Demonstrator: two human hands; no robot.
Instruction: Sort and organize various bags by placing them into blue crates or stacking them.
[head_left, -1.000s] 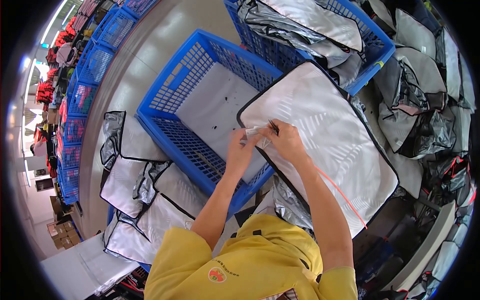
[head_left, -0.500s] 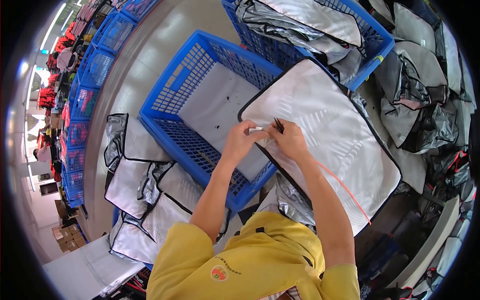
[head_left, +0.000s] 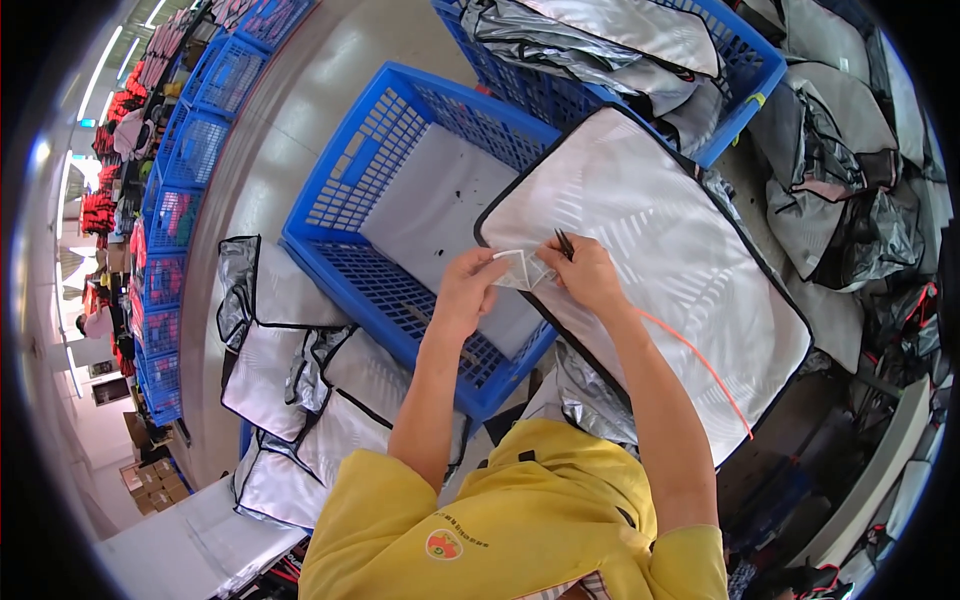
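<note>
Between my hands a small translucent plastic piece (head_left: 521, 270), like a thin sheet or little pouch, is stretched out. My left hand (head_left: 466, 288) pinches its left edge. At its right edge, the fingers of my right hand (head_left: 588, 272) close on it. That same hand also holds a dark pointed tool (head_left: 566, 243), like thread snips, with its tips sticking up past the fingers. Under my right hand lies a large whitish fabric panel (head_left: 690, 270) with black edging and a pale leaf-like pattern. An orange cord (head_left: 700, 362) trails across the panel from beside my right wrist.
A blue plastic crate (head_left: 330, 215) with a pale liner and dark specks stands left of the panel. Another blue crate (head_left: 735, 140) behind holds folded silver-lined pieces (head_left: 640, 45). Similar pieces (head_left: 275, 370) are stacked at left, and more bags (head_left: 840, 190) pile up at right.
My hands have moved slightly apart, and the plastic piece now shows spread out between them. The view has shifted a little.
</note>
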